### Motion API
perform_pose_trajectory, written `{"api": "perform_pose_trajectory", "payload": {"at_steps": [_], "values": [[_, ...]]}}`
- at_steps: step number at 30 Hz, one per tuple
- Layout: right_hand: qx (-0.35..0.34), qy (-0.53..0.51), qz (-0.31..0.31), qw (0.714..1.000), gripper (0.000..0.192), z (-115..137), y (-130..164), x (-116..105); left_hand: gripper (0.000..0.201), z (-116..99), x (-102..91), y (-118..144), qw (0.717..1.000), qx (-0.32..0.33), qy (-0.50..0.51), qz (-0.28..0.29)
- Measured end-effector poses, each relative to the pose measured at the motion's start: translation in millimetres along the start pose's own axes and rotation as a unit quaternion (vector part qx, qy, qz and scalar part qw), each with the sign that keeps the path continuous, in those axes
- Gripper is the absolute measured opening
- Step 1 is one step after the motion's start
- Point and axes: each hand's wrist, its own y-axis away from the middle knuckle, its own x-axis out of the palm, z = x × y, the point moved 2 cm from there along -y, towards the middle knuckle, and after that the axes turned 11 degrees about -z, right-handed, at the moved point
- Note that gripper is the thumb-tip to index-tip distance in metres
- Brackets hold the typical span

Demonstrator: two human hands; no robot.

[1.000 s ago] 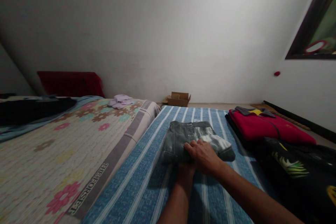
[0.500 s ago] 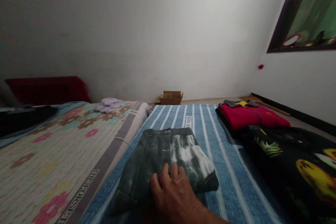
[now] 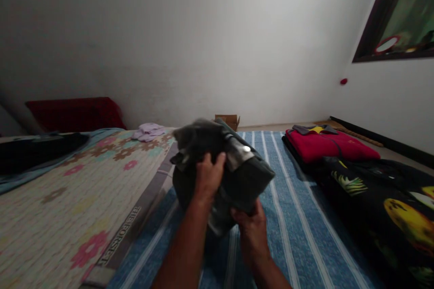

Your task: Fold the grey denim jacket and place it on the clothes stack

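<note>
Both my hands hold a dark grey-green denim garment (image 3: 244, 185), folded into a bundle and raised over the blue striped sheet (image 3: 291, 216). A pale faded patch and a shiny button show on its upper side; motion blurs parts of it. My left hand (image 3: 209, 176) grips it near the middle, thumb and a finger on top of the cloth. Lower down, my right hand (image 3: 251, 230) is closed around the near right edge, its fingertips partly hidden by the fabric.
To the right lie a folded red garment (image 3: 332, 146) with a grey collar and a black garment (image 3: 369, 194) with yellow print. On the left, a floral quilt (image 3: 111, 194) carries a lilac cloth (image 3: 148, 132) and dark clothing (image 3: 44, 151). A cardboard box (image 3: 228, 120) stands by the wall.
The denim garment has been lifted off the sheet and tilted. My left hand has come into view and grips it. My right hand has moved from its top to its near right edge.
</note>
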Motion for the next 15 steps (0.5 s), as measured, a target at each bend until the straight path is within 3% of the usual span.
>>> {"api": "perform_pose_trajectory", "payload": {"at_steps": [2, 4, 6, 9, 12, 15], "values": [[0.124, -0.073, -0.076, 0.987, 0.060, -22, 6, -25, 0.065, -2, 29.7, 19, 0.993, 0.007, -0.061, 0.096], [0.216, -0.095, -0.112, 0.965, 0.063, -35, 15, -46, 0.065, 1, 58.9, 45, 0.969, 0.026, -0.139, 0.201], [0.266, -0.083, -0.126, 0.952, 0.063, -40, 23, -61, 0.067, 6, 75.6, 62, 0.960, 0.042, -0.174, 0.216], [0.284, -0.062, -0.122, 0.949, 0.059, -36, 29, -70, 0.068, 10, 79.7, 71, 0.959, 0.055, -0.177, 0.213], [0.305, -0.042, -0.111, 0.945, 0.056, -26, 28, -79, 0.066, 12, 71.5, 71, 0.962, 0.066, -0.166, 0.209], [0.323, 0.017, -0.105, 0.941, 0.052, -12, 20, -102, 0.059, 17, 58.4, 75, 0.966, 0.095, -0.142, 0.194]]}}
